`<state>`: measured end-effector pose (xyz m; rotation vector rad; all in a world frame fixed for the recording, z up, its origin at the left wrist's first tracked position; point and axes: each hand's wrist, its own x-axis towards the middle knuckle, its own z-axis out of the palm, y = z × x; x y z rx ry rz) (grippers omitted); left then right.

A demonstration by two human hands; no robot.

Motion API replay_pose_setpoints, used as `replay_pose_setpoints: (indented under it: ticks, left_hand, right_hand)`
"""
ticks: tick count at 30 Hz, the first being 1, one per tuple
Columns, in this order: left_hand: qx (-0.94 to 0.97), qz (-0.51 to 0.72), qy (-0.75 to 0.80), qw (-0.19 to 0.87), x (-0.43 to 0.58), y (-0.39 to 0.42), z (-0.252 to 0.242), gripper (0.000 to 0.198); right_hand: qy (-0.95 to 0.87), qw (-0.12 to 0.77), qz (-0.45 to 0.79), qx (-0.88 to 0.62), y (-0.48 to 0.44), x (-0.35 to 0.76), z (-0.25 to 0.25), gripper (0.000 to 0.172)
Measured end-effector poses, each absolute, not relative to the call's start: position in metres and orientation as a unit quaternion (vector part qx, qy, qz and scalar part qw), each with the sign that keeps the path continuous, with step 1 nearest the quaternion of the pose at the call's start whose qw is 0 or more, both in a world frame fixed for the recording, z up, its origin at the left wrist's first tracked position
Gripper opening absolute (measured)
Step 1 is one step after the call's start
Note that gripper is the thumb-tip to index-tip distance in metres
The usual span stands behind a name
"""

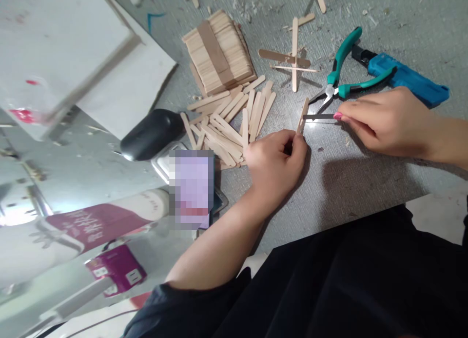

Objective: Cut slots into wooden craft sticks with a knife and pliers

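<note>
My left hand point(278, 160) pinches the lower end of a wooden craft stick point(303, 114), which stands up at a slant from the fingers. In my right hand point(383, 121) is a thin, dark, flat tool like a small file point(321, 117), its tip touching the side of the stick. Just beyond the tool lie pliers point(330, 90) with teal handles, jaws spread. A cross of craft sticks point(294, 40) with a thin sliver rests farther back. Loose craft sticks point(223, 133) are heaped beside my left hand.
Behind the heap sits a banded bundle of craft sticks point(219, 50). A blue utility knife point(409, 77) lies beyond my right hand. A black computer mouse point(151, 135), a phone point(192, 189) and a white-and-pink bottle point(106, 221) are on the left. Wood shavings litter the grey table point(351, 177).
</note>
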<state>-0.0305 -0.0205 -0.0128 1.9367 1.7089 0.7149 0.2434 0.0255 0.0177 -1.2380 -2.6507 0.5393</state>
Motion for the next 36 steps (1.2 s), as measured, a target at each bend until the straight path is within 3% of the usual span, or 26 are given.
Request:
replay_pose_setpoints:
  ticks: [4, 9, 17, 26, 31, 36]
  left_hand:
    - [0.702, 0.258, 0.62, 0.236, -0.031, -0.02, -0.013, 0.039]
    - [0.704, 0.261, 0.617, 0.235, -0.031, -0.021, -0.013, 0.039]
    - [0.709, 0.265, 0.613, 0.226, -0.031, -0.021, -0.014, 0.041]
    - [0.714, 0.274, 0.607, 0.216, -0.03, -0.023, -0.016, 0.042]
    - [0.709, 0.269, 0.614, 0.222, -0.029, -0.023, -0.015, 0.04]
    - [0.703, 0.265, 0.617, 0.235, -0.03, -0.023, -0.014, 0.038]
  right_hand:
    - [-0.9, 0.076, 0.144, -0.404, 0.025, 0.244, 0.016, 0.038]
    - [-0.874, 0.07, 0.229, -0.423, 0.025, 0.239, 0.022, 0.034]
    - [-0.823, 0.126, 0.325, -0.449, 0.022, 0.235, 0.026, 0.046]
    - [-0.757, 0.116, 0.429, -0.478, 0.033, 0.235, 0.028, 0.064]
    - [-0.713, 0.075, 0.488, -0.497, 0.037, 0.24, 0.024, 0.06]
    - [-0.749, 0.153, 0.438, -0.474, 0.038, 0.243, 0.025, 0.045]
